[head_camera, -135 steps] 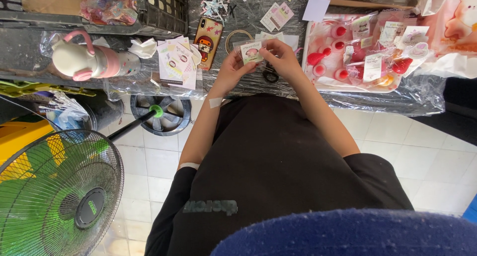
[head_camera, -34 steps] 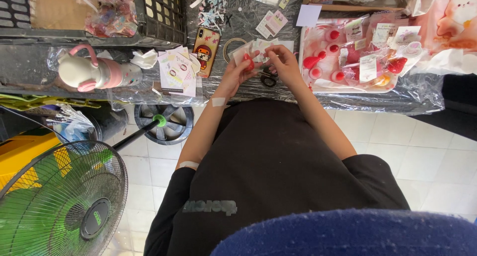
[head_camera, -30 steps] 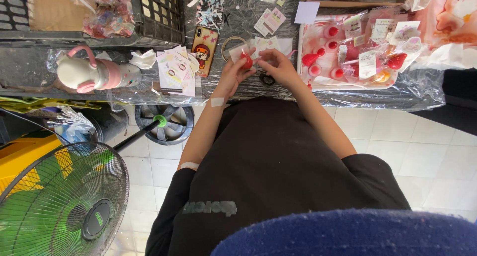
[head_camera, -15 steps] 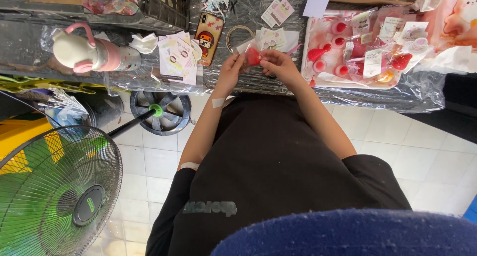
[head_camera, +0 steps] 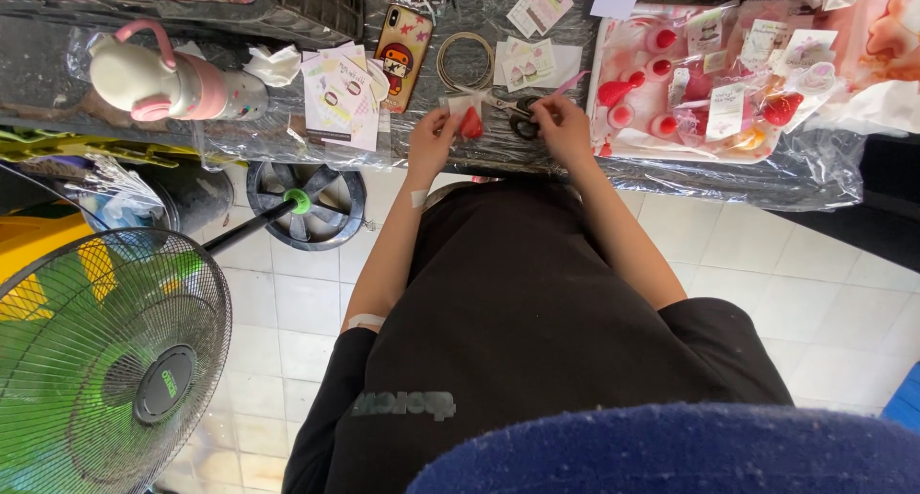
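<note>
Head cam looks straight down on us here. Closest in is our black shirt (head_camera: 537, 360), and off to our left the green fan (head_camera: 96, 369) stands on the tile floor.

Past that, at the near edge of the plastic-wrapped table (head_camera: 690, 173), are our hands. Our left hand (head_camera: 431, 139) has its fingers closed round a small clear packet with a red blob inside, the red charm (head_camera: 471, 123), held just above the table edge. Our right hand (head_camera: 563, 130) is just beside it, fingers curled down by the scissors (head_camera: 522, 122); we can't tell whether it really grips them or only rests on them, since the fingers cover that bit.

Further out: a stack of cards (head_camera: 340, 96) and a phone (head_camera: 402, 44) to the left, a ring (head_camera: 465, 61) in the middle, a pink-and-white bottle (head_camera: 163, 77) lying on its side far left, and a pink tray (head_camera: 709, 82) full of more red charms on the right.

What could go wrong, we reckon: the charm is right at the edge, so a loose pinch could drop it onto the tiles. The plastic sheet looks slippery, so the scissors might slide too. And if that fan is running, the cards could blow off.
</note>
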